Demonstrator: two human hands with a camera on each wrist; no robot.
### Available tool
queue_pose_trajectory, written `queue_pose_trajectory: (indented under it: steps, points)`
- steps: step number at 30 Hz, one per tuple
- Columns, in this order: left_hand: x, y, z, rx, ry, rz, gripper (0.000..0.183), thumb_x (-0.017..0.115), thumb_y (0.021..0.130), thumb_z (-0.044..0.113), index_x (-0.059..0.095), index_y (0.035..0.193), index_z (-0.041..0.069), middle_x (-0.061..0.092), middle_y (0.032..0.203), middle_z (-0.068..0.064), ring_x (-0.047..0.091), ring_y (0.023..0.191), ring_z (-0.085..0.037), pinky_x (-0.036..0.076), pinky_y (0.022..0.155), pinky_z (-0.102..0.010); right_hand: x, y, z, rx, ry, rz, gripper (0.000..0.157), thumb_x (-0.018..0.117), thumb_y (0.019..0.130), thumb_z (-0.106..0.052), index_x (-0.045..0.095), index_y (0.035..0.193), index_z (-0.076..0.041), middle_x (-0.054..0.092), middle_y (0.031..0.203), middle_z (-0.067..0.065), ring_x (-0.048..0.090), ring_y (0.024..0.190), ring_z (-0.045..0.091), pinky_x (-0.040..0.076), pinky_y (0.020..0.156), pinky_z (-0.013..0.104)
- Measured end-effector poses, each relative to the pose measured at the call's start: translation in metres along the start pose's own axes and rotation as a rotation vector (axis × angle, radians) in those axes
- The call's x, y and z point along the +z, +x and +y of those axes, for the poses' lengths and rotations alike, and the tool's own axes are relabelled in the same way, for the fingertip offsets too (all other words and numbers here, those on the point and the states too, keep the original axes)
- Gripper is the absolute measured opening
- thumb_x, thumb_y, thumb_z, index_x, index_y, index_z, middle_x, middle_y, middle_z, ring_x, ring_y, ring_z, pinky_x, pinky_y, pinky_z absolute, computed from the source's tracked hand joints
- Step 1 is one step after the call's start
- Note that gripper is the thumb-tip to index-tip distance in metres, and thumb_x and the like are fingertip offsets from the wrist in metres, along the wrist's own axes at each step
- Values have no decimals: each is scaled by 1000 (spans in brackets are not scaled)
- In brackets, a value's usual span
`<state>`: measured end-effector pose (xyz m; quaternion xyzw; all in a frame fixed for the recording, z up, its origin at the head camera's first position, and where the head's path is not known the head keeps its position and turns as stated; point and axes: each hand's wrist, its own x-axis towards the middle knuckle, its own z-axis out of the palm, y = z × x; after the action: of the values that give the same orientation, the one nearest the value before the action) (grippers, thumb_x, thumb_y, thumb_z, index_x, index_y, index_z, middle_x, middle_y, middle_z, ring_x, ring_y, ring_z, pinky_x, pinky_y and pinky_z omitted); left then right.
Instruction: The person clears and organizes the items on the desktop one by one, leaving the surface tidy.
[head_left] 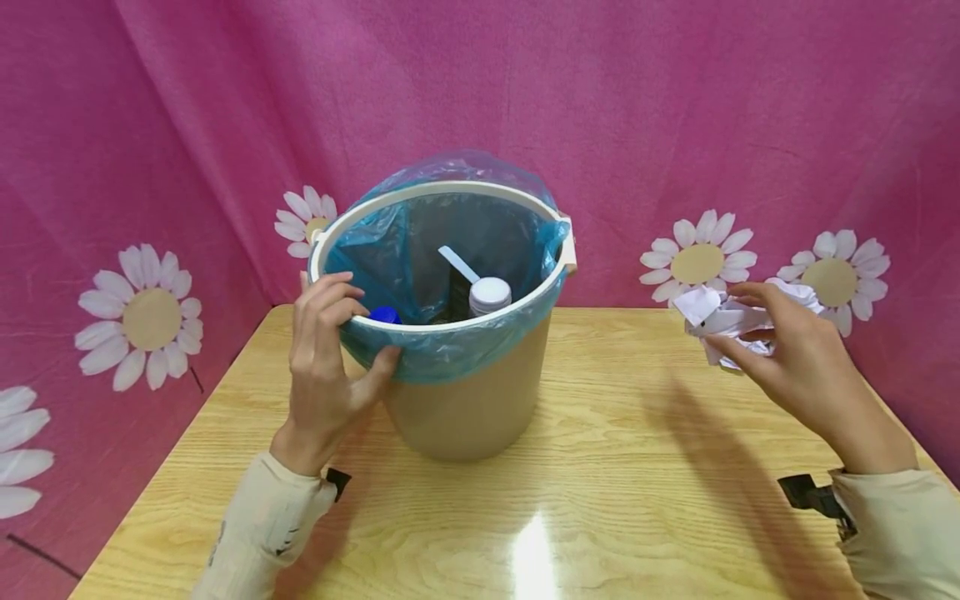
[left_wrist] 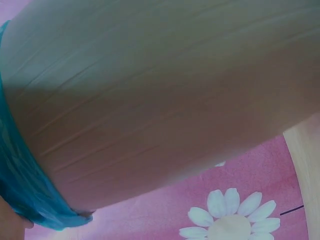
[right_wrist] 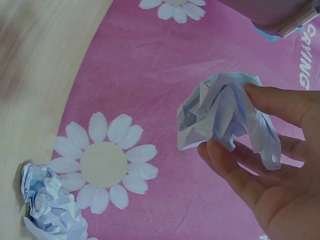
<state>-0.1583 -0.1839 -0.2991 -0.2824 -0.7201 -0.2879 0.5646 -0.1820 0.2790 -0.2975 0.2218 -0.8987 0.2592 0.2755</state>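
Note:
A beige bucket (head_left: pixel 468 417) lined with a blue plastic bag (head_left: pixel 457 362) stands on the table, its white rim tilted toward me. My left hand (head_left: pixel 326 358) grips the near left rim, fingers over the edge and thumb outside against the bag. In the left wrist view the bucket's side (left_wrist: pixel 165 100) fills most of the picture. Off to the right, my right hand (head_left: pixel 802 367) holds a crumpled sheet of paper (right_wrist: pixel 220 110) between thumb and fingers, above the table. Inside the bucket are a white-capped container (head_left: pixel 491 296), a pale flat stick (head_left: pixel 459 263) and a blue cap (head_left: pixel 385 315).
A second crumpled paper (right_wrist: pixel 52 205) lies on the wooden table (head_left: pixel 615 500), near its edge in the right wrist view. A pink curtain (head_left: pixel 615 108) with white daisies hangs behind and beside the table. Something dark (head_left: pixel 458 292) stands inside the bucket.

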Motion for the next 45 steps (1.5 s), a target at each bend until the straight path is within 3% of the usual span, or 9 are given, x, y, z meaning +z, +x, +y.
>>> queue_pose_trajectory:
  steps: [4, 12, 22, 29, 33, 37, 45]
  points:
    - [-3, 0, 0, -6, -11, -26, 53, 60, 92, 51, 53, 102, -1, 61, 112, -21, 55, 120, -38, 42, 108, -50, -2, 1, -4, -33, -4, 31, 64, 86, 71, 1, 59, 129, -2, 68, 105, 15, 50, 83, -22, 42, 70, -1]
    - [-3, 1, 5, 41, -70, -54, 49, 61, 91, 47, 54, 104, 1, 62, 117, -24, 54, 124, -40, 44, 105, -54, -7, 1, -17, -75, -27, 81, 65, 86, 70, 2, 61, 130, -3, 67, 111, 14, 46, 86, -27, 40, 76, -1]
    - [4, 1, 6, 74, -100, 17, 44, 62, 91, 41, 57, 106, 0, 60, 120, -26, 52, 127, -45, 43, 104, -57, -9, 0, -32, -106, -10, 171, 66, 83, 71, 5, 62, 132, -5, 66, 117, 16, 47, 94, -26, 37, 82, -1]
    - [4, 0, 7, 67, -105, 10, 45, 63, 90, 42, 57, 107, 1, 59, 120, -25, 51, 127, -44, 43, 105, -57, -11, 1, -42, -132, -8, 229, 61, 82, 74, 0, 62, 132, -2, 67, 114, 19, 47, 99, -22, 36, 85, 0]
    - [2, 0, 6, 74, -105, 2, 46, 64, 89, 42, 57, 107, 1, 60, 119, -25, 52, 125, -44, 43, 105, -57, -12, 2, -49, -150, 10, 271, 54, 78, 85, -26, 62, 130, -1, 68, 111, 20, 49, 101, -20, 37, 87, 1]
    - [2, 1, 6, 69, -91, -4, 46, 64, 89, 44, 57, 107, 2, 61, 120, -23, 53, 125, -43, 45, 103, -55, -14, 5, -57, -183, 38, 317, 69, 62, 91, -56, 63, 128, 2, 68, 110, 22, 51, 102, -17, 39, 88, 2]
    - [3, -1, 5, 66, -86, 2, 46, 64, 89, 44, 58, 106, 2, 62, 119, -23, 54, 124, -42, 43, 104, -56, -17, 10, -76, -201, 68, 344, 72, 59, 92, -58, 62, 128, 5, 66, 105, 26, 52, 103, -15, 40, 89, 3]
